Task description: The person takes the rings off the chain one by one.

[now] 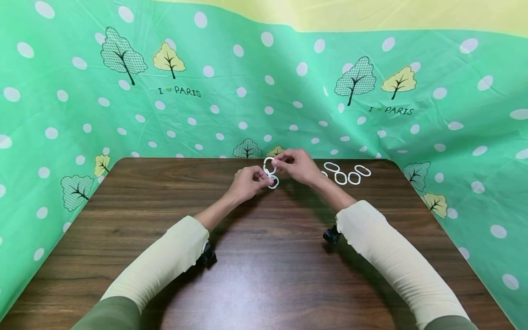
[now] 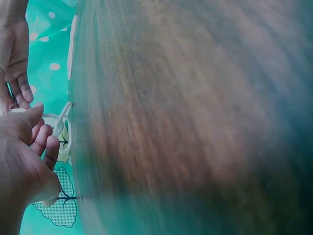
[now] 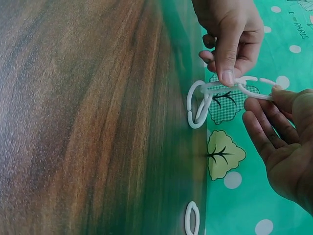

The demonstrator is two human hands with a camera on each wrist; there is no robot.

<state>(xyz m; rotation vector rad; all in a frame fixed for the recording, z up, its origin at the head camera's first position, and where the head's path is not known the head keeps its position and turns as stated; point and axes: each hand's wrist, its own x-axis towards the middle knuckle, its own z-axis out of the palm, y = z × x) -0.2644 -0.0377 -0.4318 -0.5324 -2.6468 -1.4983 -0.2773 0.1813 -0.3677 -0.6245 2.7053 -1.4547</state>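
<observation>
Near the table's far edge, both hands hold white plastic chain links. My left hand (image 1: 247,184) pinches one link (image 3: 217,88) between thumb and fingers. From that link hang linked white rings (image 3: 190,103), also seen below the hand in the left wrist view. My right hand (image 1: 298,166) pinches another link (image 3: 258,96) by its outer end, its other fingers loosely extended. This link has a small gap in its side and meets the left hand's link beside the left thumb. Fingers partly cover the crossing, so I cannot tell whether these two are hooked together.
Several loose white links (image 1: 340,178) lie on the brown wooden table (image 1: 264,256), right of the hands near the back edge. One is partly hidden by the right wrist. A green dotted cloth (image 1: 222,119) rises behind the table and along its sides.
</observation>
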